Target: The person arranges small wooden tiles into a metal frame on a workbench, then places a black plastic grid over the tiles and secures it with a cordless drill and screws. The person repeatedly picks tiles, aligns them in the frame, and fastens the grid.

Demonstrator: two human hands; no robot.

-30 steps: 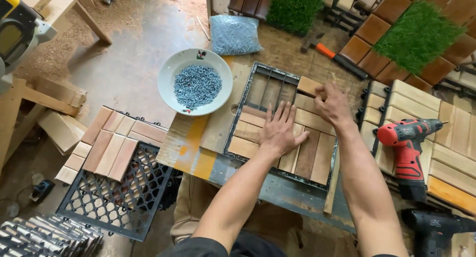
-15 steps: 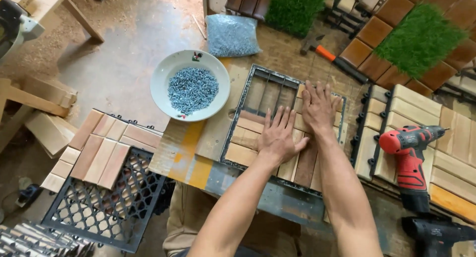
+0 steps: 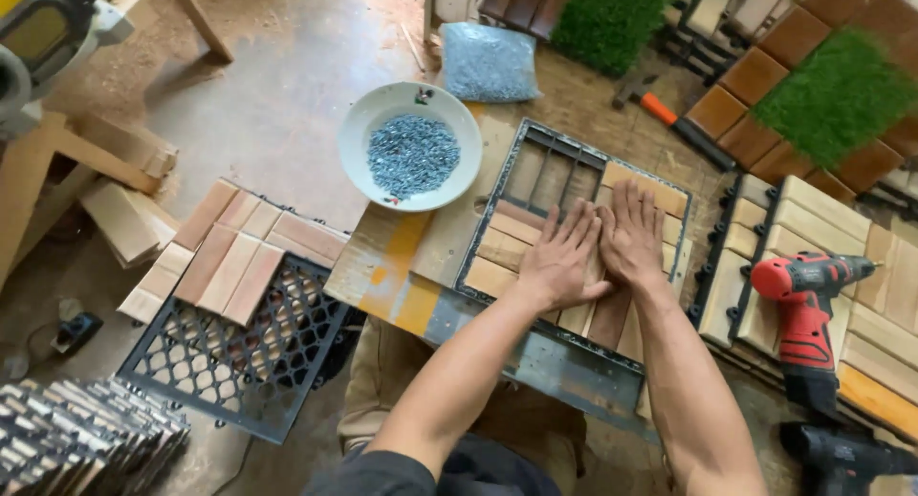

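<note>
Head view, hands: the left hand (image 3: 559, 262) and the right hand (image 3: 631, 233) lie flat and open, palms down, side by side, touching each other; they grip nothing
Head view, thing under the hands: the wooden slats (image 3: 535, 257) sit inside the black frame (image 3: 574, 147), which lies on the work board (image 3: 402, 276); both hands press on the slats in the middle of the frame
Head view, frame state: the far left part of the frame shows bare ribs, the rest is covered with slats
Head view, around: a white bowl of screws (image 3: 411, 147) stands just beside the frame on the left; a bag of screws (image 3: 490, 61) lies beyond it; a red drill (image 3: 803, 309) rests on a finished tile on the right
Risk: I judge that uneven pressing may tilt a slat or push it out of line, because the slats look loose in the frame
Risk: a wide move of the left elbow could hit the bowl and spill the screws
Edges and room: the near edge of the board is close to the person's knees; the black grid (image 3: 229, 352) and the floor on the left leave open room, the right side is crowded
</note>
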